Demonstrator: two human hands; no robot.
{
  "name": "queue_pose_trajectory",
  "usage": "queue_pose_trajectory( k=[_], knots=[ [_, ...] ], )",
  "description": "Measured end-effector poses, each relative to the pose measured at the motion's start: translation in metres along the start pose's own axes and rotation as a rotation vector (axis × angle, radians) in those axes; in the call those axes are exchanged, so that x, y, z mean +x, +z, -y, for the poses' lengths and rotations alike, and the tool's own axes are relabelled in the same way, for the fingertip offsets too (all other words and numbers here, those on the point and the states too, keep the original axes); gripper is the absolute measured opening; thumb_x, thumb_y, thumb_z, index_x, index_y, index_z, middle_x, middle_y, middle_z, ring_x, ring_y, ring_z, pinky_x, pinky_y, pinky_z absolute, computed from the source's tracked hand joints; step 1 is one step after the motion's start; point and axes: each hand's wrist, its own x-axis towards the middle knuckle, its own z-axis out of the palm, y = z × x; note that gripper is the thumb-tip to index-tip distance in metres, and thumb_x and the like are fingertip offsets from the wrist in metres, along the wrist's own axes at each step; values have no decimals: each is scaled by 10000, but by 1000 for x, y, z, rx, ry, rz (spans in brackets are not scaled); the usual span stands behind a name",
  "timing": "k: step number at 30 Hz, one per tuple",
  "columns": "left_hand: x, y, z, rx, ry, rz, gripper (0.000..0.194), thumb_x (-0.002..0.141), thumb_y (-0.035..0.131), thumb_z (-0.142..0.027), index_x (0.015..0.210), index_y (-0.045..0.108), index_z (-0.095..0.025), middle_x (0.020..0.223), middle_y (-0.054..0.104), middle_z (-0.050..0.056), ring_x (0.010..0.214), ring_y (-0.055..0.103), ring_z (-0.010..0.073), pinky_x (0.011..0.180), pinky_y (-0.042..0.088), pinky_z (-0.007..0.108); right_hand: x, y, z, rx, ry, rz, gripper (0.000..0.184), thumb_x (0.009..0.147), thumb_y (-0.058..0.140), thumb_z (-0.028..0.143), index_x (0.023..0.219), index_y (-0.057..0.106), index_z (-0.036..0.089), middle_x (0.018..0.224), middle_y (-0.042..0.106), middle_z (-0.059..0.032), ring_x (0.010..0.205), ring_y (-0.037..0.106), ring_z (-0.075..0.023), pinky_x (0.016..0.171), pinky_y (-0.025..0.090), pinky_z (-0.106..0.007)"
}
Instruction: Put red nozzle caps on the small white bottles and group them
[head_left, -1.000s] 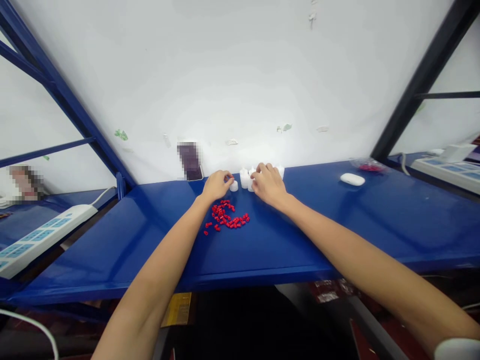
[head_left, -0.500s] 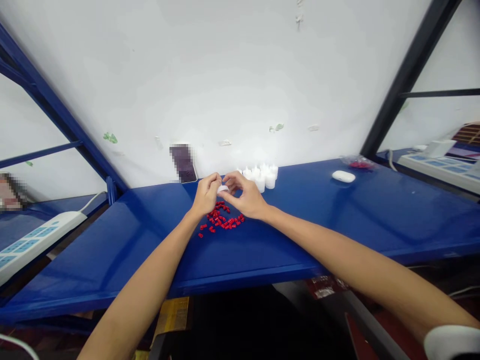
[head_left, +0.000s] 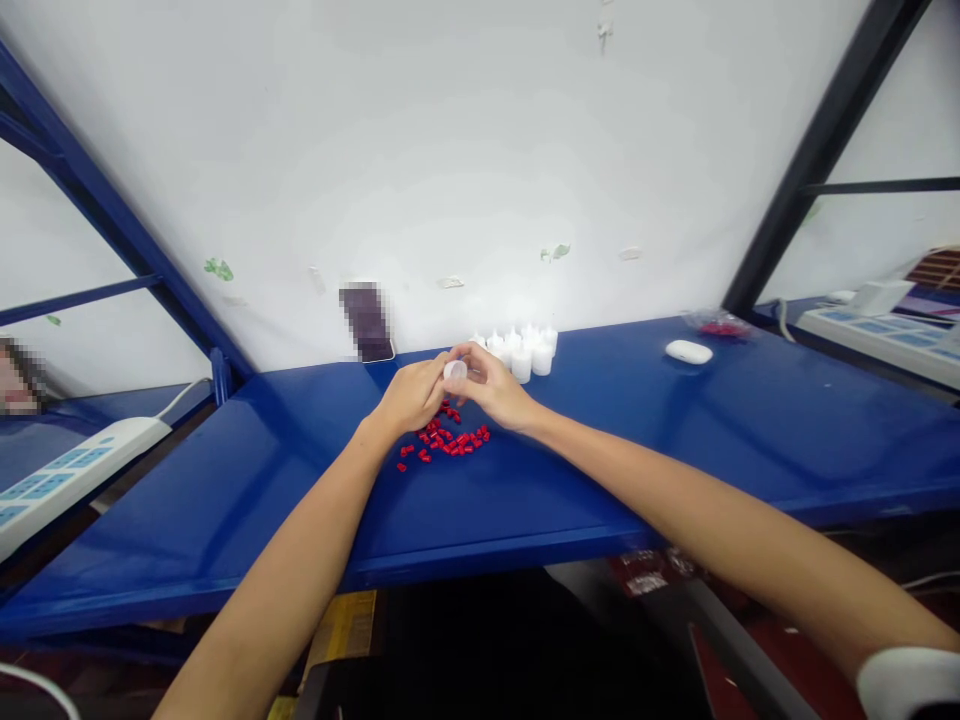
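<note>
A small white plastic bottle (head_left: pixel 454 371) is held between my two hands, its round base turned towards me. My left hand (head_left: pixel 414 394) is closed at the bottle's far left side, its fingertips partly hidden. Thumb and fingers of my right hand (head_left: pixel 498 388) grip the bottle from the right. Below the hands, a scatter of several small red caps (head_left: pixel 450 442) lies on the blue table (head_left: pixel 585 490). Just beyond my right hand stands a group of white bottles (head_left: pixel 541 357), upright with narrow tips.
A phone (head_left: pixel 369 322) leans against the white wall. Towards the right lie a white earbud case (head_left: pixel 688 352) and a clear plastic bag (head_left: pixel 718 325) with red pieces. Power strips (head_left: pixel 79 475) and metal frame posts flank the table.
The bottle has tilted so that its round base faces me. My left hand has turned, its knuckles lower, while the right keeps its grip. The caps and standing bottles have not moved.
</note>
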Motion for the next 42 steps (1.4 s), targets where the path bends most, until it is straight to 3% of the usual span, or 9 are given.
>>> queue_pose_trajectory(
  k=[3,7,13,16,22,26,30,34,42],
  knots=[
    [-1,0,3,80,35,61,403,955,330,-355,1244,508,-138,1033,691,139,870,647,264,769,482,340,-2,0,2,-73,-25,20,466,646,821,392,902,472,219,834,555,33,732,553,-133,674,513,-281],
    [-1,0,4,133,28,112,356,950,320,-345,1127,558,-148,972,686,145,866,647,286,789,493,369,-1,-2,2,-123,-50,74,393,709,775,379,962,528,206,852,562,25,729,545,-133,707,509,-303],
    [1,2,6,105,23,96,375,939,330,-348,1173,523,-127,1016,691,153,902,653,285,797,494,366,2,-1,-2,-148,-95,62,353,728,754,376,945,537,201,859,575,15,763,556,-142,751,509,-317],
    [3,4,3,104,12,57,323,937,313,-337,1049,554,-154,968,693,137,844,642,275,750,474,356,3,-1,-3,-193,-90,60,349,754,726,429,931,519,211,804,556,26,699,521,-135,690,487,-297],
    [1,-7,8,161,-169,-40,205,883,348,-227,802,532,-189,701,614,84,671,574,241,660,391,337,-1,-11,2,-628,-256,-133,331,866,641,454,715,494,199,677,502,31,631,439,-125,654,396,-271],
    [-5,-17,18,125,-230,-114,255,929,321,-232,767,514,-194,696,593,60,652,543,211,653,365,330,0,-26,6,-901,-254,-56,255,957,528,402,912,622,170,847,598,-38,756,542,-156,758,423,-285],
    [-6,-11,24,77,-191,-17,344,971,303,-280,733,534,-188,727,606,60,689,556,206,682,395,326,0,-37,1,-1217,-59,137,283,988,415,207,1015,689,139,977,638,-110,917,601,-201,836,420,-304],
    [-5,-1,24,-28,-166,95,324,956,313,-234,895,625,-169,882,682,65,817,624,210,793,446,324,-3,-38,-3,-1422,56,174,242,927,513,200,1094,687,173,1099,623,-127,894,618,-229,749,434,-318],
    [-9,7,21,-21,-238,242,301,886,463,-263,1129,619,-176,717,673,16,658,626,208,663,451,303,-3,-19,-3,-1609,-186,175,358,972,424,300,1250,631,206,1215,630,-132,1173,462,-328,946,349,-442]
  ],
)
